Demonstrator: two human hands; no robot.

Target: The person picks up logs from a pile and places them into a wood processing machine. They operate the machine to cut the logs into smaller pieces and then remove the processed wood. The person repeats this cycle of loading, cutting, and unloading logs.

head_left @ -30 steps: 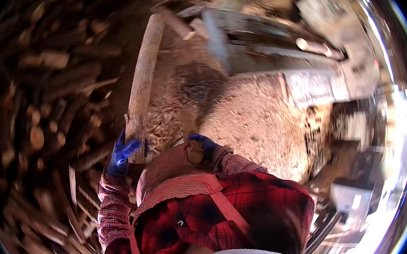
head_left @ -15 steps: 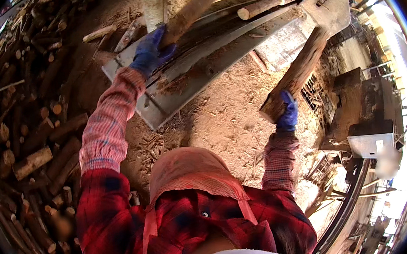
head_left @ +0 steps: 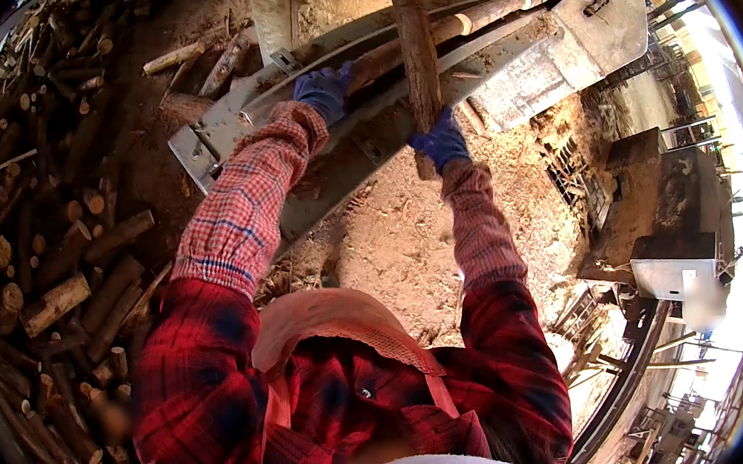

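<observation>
My left hand (head_left: 325, 89), in a blue glove, grips the near end of a long thin log (head_left: 467, 21) lying in a grey metal trough (head_left: 227, 125). My right hand (head_left: 441, 140), also gloved in blue, holds the lower end of a thick bark-covered log (head_left: 414, 40). That log stands nearly upright across the trough, just right of my left hand. Both sleeves are red plaid.
A big pile of cut logs (head_left: 44, 263) fills the left side. Sawdust (head_left: 408, 237) covers the ground under the trough. The grey machine housing (head_left: 585, 32) sits at the trough's far end. A metal box (head_left: 675, 270) and railings stand at right.
My right hand has carried the thick log from low on the right up over the trough. My left hand stays on the log in the trough, nearer the centre of view.
</observation>
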